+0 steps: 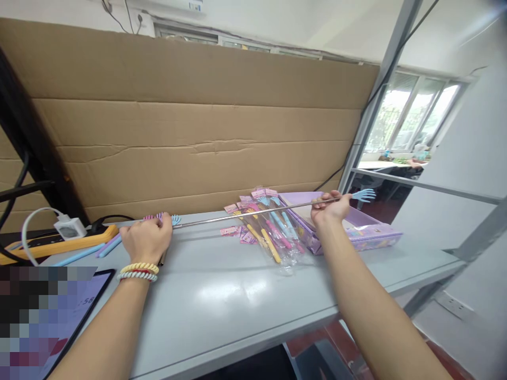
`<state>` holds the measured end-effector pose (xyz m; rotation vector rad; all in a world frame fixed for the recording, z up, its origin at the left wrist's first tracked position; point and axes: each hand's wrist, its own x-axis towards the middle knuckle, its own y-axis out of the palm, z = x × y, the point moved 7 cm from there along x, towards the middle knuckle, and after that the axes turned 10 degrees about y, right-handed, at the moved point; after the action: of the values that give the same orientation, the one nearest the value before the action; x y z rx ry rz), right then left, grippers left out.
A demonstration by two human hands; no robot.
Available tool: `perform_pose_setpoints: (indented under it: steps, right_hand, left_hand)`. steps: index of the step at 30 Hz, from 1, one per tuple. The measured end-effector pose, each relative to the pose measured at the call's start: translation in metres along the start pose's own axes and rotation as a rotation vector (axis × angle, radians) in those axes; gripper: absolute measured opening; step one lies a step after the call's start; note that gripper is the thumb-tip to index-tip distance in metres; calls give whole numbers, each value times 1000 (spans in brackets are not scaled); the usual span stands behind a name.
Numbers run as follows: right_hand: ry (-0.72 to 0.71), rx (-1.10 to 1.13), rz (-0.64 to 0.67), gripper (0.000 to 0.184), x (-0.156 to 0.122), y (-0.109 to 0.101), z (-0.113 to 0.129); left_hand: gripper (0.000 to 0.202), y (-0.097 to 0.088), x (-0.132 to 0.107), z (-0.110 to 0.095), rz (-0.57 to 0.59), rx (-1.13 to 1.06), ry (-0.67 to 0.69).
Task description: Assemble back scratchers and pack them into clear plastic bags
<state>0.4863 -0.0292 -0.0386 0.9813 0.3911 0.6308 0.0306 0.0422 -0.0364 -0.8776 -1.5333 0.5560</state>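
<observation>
A telescopic back scratcher (245, 213) is drawn out long and held level above the table, its thin metal rod running between my two hands. My left hand (146, 240) is closed around its left end, so the handle is hidden. Near the other end, my right hand (332, 210) grips the rod just short of the light blue claw head (363, 195). Behind my left fingers show the pink-purple claw (152, 216) and a blue claw (176, 219) of other scratchers. Several back scratchers in clear bags (273, 227), yellow, pink and blue, lie below the rod.
A purple display box (372, 240) stands behind my right wrist. On the left are blue and purple handles (109, 246), a yellow power strip (106, 235) with a white plug (70, 228), and a tablet (93, 295). A cardboard panel (198, 126) backs the grey table (222, 301).
</observation>
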Motion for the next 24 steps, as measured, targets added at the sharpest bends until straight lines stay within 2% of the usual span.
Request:
perform_pose_setpoints:
  steps: [5, 8, 12, 14, 16, 18, 20, 21, 23, 24]
  right_hand:
    - [-68, -152, 175, 38, -16, 20, -26]
    - [-49, -302, 416, 35, -32, 35, -47]
    - [131, -652, 814, 29, -67, 47, -94]
    - [246, -750, 944, 35, -83, 47, -115]
    - [376, -741, 988, 46, -92, 45, -128]
    - [477, -659, 947, 54, -96, 45, -134]
    - [523, -570, 883, 58, -98, 45, -137]
    - [531, -533, 856, 59, -99, 46, -138]
    - [536, -485, 823, 59, -101, 46, -141]
    - [536, -473, 814, 60, -102, 45, -143]
  left_hand:
    - [50, 5, 0, -11, 9, -35, 61]
    - [51, 13, -1, -19, 80, -58, 98]
    - [55, 18, -3, -29, 106, -88, 166]
    - [56, 17, -3, -33, 85, -97, 200]
    - [54, 11, -4, -38, 28, -96, 227]
    - [48, -4, -8, -48, -113, -111, 267]
    - [40, -28, -21, -70, -301, -177, 380]
    - [36, -40, -33, -89, -366, -240, 496]
    - [27, -57, -68, -141, -339, -405, 833]
    - [25, -64, -92, -172, -277, -492, 1035]
